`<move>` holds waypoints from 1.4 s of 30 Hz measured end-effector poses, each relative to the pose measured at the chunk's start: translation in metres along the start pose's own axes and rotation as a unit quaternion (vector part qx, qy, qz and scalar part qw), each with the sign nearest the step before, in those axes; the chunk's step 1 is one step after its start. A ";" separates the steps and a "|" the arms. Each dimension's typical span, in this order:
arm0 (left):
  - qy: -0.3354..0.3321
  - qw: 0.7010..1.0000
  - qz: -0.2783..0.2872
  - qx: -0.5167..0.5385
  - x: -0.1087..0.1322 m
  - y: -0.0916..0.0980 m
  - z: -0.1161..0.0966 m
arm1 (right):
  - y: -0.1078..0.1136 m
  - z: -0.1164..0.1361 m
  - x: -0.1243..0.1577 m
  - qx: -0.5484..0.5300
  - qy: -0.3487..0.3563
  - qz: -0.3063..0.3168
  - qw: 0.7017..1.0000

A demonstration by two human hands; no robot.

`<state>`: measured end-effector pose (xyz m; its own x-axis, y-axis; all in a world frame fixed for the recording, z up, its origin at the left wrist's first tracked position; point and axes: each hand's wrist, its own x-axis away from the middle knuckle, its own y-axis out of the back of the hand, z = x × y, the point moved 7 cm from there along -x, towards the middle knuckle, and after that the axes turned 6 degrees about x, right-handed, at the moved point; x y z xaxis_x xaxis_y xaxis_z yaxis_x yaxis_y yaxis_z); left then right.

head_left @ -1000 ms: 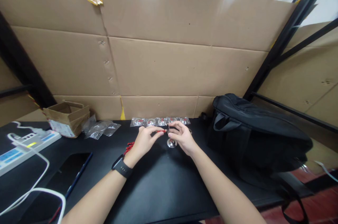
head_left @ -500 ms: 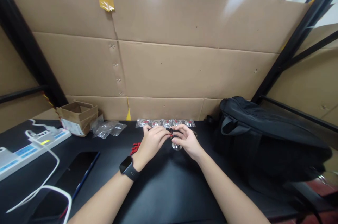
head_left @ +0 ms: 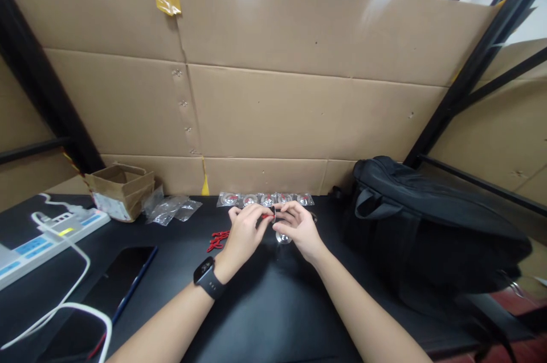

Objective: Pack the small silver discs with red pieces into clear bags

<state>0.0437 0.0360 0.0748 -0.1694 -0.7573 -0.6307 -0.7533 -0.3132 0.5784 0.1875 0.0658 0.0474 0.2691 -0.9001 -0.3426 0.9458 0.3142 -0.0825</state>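
My left hand (head_left: 247, 232), with a dark watch on its wrist, is closed in a pinch on a thin red cord (head_left: 268, 216). My right hand (head_left: 299, 230) grips a small shiny disc (head_left: 274, 213), seen nearly edge-on, and the cord meets it between my fingertips. Just below the right fingers a round silver piece (head_left: 282, 237) shows on the black table; fingers cover part of it. A small heap of red cords (head_left: 217, 240) lies left of my left hand. Behind both hands is a row of round silver pieces with red cords in clear bags (head_left: 229, 199).
At the left are a power strip (head_left: 51, 246) with white cables, a dark phone (head_left: 111, 289), an open cardboard box (head_left: 122, 192) and crumpled clear bags (head_left: 171, 209). A black backpack (head_left: 427, 232) fills the right side. A cardboard wall (head_left: 273, 112) stands behind the table.
The view has shifted slightly. More red cord shows between my left fingers and the disc, and my left fingers have drawn a little away to the left.
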 end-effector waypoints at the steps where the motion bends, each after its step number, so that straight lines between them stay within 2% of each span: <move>1: 0.002 1.000 -0.004 -0.002 0.000 0.000 -0.001 | 0.000 0.000 0.000 0.004 0.003 -0.005 1.000; 7: 0.034 0.999 0.021 0.037 -0.002 -0.001 0.006 | 0.003 0.002 0.000 0.093 0.041 -0.022 0.995; 13: 0.090 0.981 0.047 0.165 -0.008 -0.008 0.028 | 0.000 0.008 0.001 0.154 0.070 0.004 0.986; 18: 0.087 0.962 0.089 0.243 -0.007 -0.021 0.030 | 0.003 0.019 0.001 0.260 0.123 0.005 0.958; 21: 0.084 0.969 0.119 0.197 -0.007 -0.020 0.037 | 0.000 0.017 0.002 0.337 0.129 0.041 0.932; 25: 0.094 0.992 0.062 0.065 -0.012 0.003 0.058 | -0.011 0.006 0.007 0.460 0.143 0.114 0.869; 27: 0.069 0.990 0.096 0.071 -0.012 0.003 0.058 | -0.017 0.002 0.009 0.491 0.148 0.134 0.848; 29: 0.030 0.980 0.176 0.090 -0.009 -0.006 0.049 | -0.019 0.002 0.010 0.496 0.148 0.137 0.844; 31: 0.007 0.969 0.231 0.083 -0.003 -0.014 0.039 | -0.020 0.004 0.011 0.494 0.148 0.132 0.847; 36: 0.013 0.972 0.229 0.044 0.006 -0.027 0.028 | -0.020 0.010 0.012 0.498 0.161 0.142 0.840; 42: 0.024 0.972 0.233 0.020 0.009 -0.035 0.034 | -0.022 0.010 0.011 0.512 0.164 0.136 0.832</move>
<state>0.0464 0.0594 0.0313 -0.4687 -0.8378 -0.2799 -0.6259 0.0914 0.7745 0.1713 0.0460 0.0550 0.5928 -0.6543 -0.4695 0.5630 -0.0802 0.8226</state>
